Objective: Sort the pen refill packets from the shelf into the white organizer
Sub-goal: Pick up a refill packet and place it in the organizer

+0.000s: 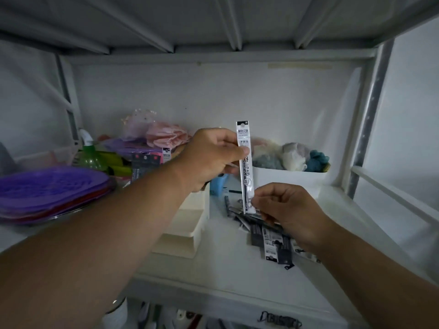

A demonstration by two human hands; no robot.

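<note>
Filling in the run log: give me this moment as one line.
stage: packet in hand | left hand: pinches upper part of upright white pen refill packet | right hand: pinches its lower end | loose packets: on shelf below

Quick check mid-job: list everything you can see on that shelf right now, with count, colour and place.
held packet: one, white and black, upright, held in both hands
loose packets: a pile, black and white, on shelf below right hand
organizer: one, white, centre of shelf
bin: one, white, behind, holds soft items
plates: a stack, purple, left
bottle: one, green, back left
left hand: pinches packet's upper part
right hand: pinches packet's lower end
</note>
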